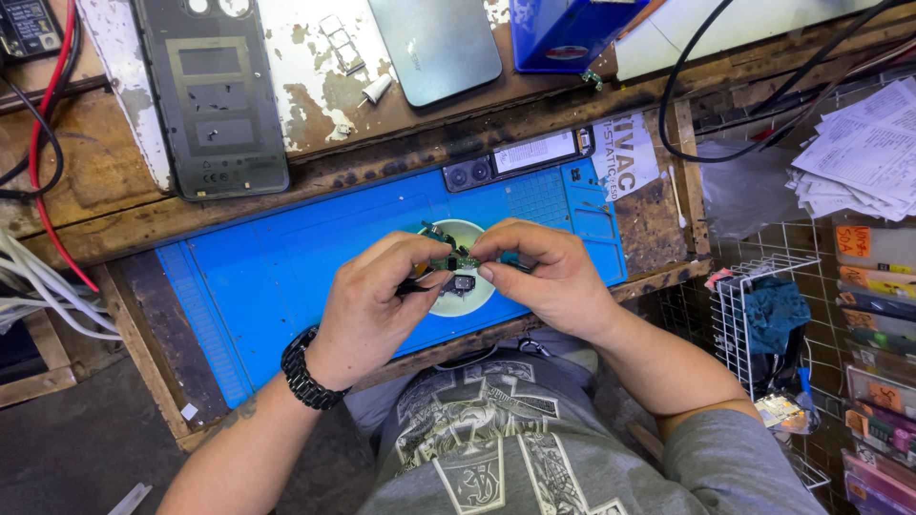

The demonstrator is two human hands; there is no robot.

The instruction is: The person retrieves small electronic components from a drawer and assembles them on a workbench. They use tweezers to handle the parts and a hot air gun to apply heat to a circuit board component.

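**Holding a tiny board over the dish**

Head view: both hands meet over a small white dish [462, 286] on the blue mat [286, 277]. Left hand [377, 300] and right hand [549, 277] each have fingers pinched on the little green board [456, 261], held just above the dish. Looks like mid-teardown to me: an opened phone [212, 95] lies back-off up top, another strip-shaped phone part [515, 157] sits at the mat's edge. Worn wooden tabletop [95, 210], cables left, wire rack [754, 286] right.

A small green circuit board [456, 261], held level and pinched at its 2 ends, hovers above a shallow white dish [474, 234] on the blue mat [286, 267].
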